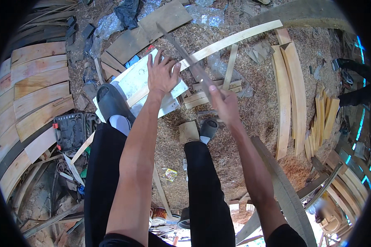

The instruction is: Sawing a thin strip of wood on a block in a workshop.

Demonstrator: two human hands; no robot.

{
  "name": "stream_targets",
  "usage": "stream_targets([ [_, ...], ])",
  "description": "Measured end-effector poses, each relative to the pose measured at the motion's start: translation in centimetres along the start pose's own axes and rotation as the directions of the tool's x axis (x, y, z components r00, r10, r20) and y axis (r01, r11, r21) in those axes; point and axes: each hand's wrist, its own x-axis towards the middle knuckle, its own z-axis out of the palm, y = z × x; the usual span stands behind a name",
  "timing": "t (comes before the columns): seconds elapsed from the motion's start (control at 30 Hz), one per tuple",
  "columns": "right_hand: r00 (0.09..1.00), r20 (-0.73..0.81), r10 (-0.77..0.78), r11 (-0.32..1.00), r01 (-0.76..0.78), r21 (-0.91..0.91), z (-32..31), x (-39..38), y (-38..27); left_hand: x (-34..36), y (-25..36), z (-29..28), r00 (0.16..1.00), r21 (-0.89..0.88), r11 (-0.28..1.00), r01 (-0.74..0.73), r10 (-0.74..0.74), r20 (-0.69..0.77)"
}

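Observation:
A long, pale, slightly curved wooden strip [239, 37] runs from the white board [125, 84] out to the upper right. My left hand [163, 74] lies on the strip over the board, pressing down with its fingers spread. In my right hand [223, 103] is the handle end of a handsaw [189, 59], the fingers closed round it. Its blade slants up to the left and crosses the strip just right of my left hand. My left foot, in a dark clog [111, 101], rests on the board at the strip's near end.
Curved planks [43, 92] are stacked at left, above an open tool case [75, 131]. More curved boards [290, 90] lie at right. Wood offcuts [212, 94] lie beyond my right foot on the shavings-covered floor. Another person's legs [356, 82] show at far right.

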Motion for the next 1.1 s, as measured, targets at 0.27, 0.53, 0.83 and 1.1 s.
stream_targets([
  [0.27,0.886,0.026,-0.463,0.876,0.462,-0.139,-4.4,-3.8,-4.8,-1.4,-0.3,-0.1,0.994,-0.066,0.993,-0.103,0.105,0.039],
  [0.53,0.948,-0.039,-0.315,0.947,0.311,-0.083,-4.5,-6.1,-3.3,-1.4,2.1,-1.3,0.979,-0.062,0.998,-0.021,0.033,0.202],
  [0.83,0.977,-0.017,-0.211,0.978,0.210,-0.008,-2.3,-7.2,-2.1,-0.9,1.3,0.4,0.988,-0.397,0.917,0.046,-0.101,-0.119],
  [1.1,0.978,0.032,-0.206,0.976,0.204,0.074,-1.3,-9.4,-0.6,-1.0,2.6,1.8,0.814,-0.193,0.854,0.483,-0.519,-0.260],
])
